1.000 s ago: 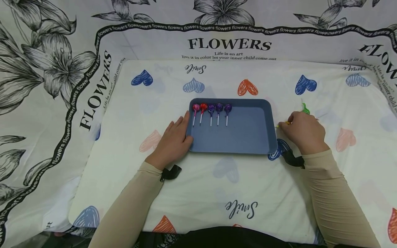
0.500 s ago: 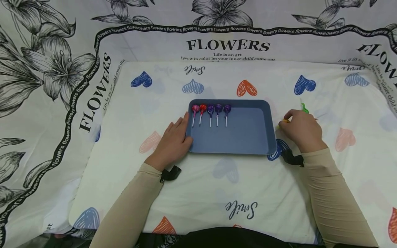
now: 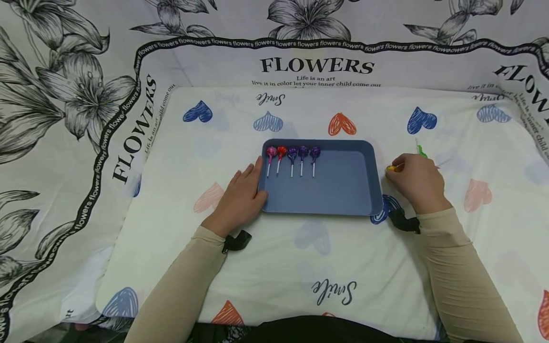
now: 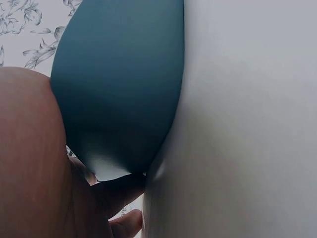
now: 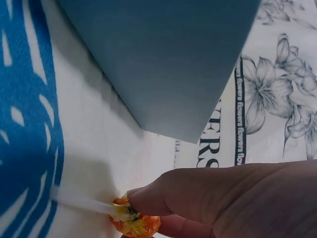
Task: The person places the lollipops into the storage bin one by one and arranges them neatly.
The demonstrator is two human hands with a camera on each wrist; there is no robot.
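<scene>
The thumb and fingers of the right hand [image 3: 418, 183] pinch a ball-shaped lollipop in a shiny yellow-orange wrapper [image 5: 136, 225], whose thin white stick [image 5: 84, 202] juts out from the grip. This lollipop is outside a shallow rectangular blue-grey tray [image 3: 339, 190], just to the right of its right wall; whether it touches the cloth cannot be told. Just beyond the right hand on the far side, partly hidden by it, is a small bright-green wrapped piece [image 3: 422, 151].

The left hand [image 3: 240, 197] grasps nothing: its fingers lie extended along the outer left side of the tray, touching the wall, with the thumb near the left edge.

Inside the tray, along the left part of its far wall, five lollipops lie side by side, heads to the far side and white sticks to the near side. From left to right come a pink lollipop [image 3: 271, 151], a red lollipop [image 3: 281, 151] and three dark purple lollipops [image 3: 303, 151].

The tray sits on a cream cloth printed with coloured hearts [image 3: 266, 267], a blue heart showing by the near right corner. At the far and left sides appears a white cloth with black line-drawn flowers [image 3: 227, 64]. Both forearms wear beige sleeves [image 3: 454, 257], with black wrist mounts [image 3: 237, 241] at the cuffs.
</scene>
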